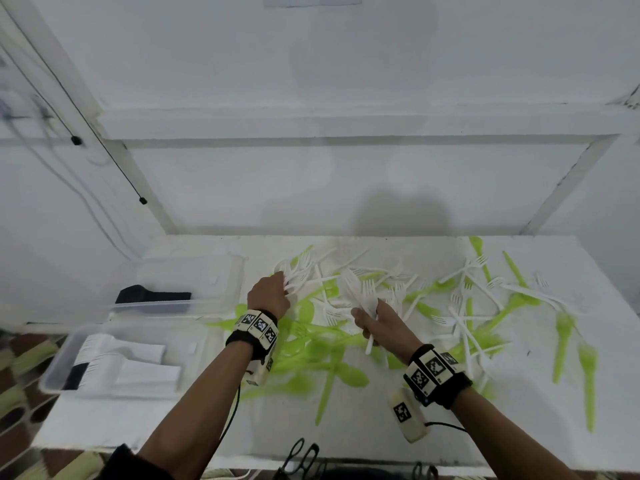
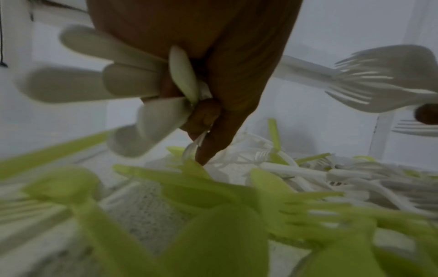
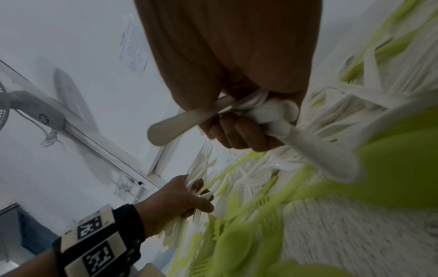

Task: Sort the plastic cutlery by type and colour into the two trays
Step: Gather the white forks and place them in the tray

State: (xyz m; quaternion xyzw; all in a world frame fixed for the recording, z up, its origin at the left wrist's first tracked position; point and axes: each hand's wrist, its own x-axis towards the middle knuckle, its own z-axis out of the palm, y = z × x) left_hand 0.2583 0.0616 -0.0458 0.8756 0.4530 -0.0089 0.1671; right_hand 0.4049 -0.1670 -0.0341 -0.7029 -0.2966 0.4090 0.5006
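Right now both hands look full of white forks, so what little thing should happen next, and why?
Probably carry the bunches to the near tray and drop them in. The left hand and right hand each grip several white forks, and that tray already holds white cutlery. Fuller fists might spill. Green pieces can wait on the table.

White forks (image 1: 360, 292) are matt plastic; green cutlery (image 1: 322, 344) translucent plastic; trays (image 1: 55, 375) clear plastic; tablecloth (image 3: 355, 234) coarse-woven.
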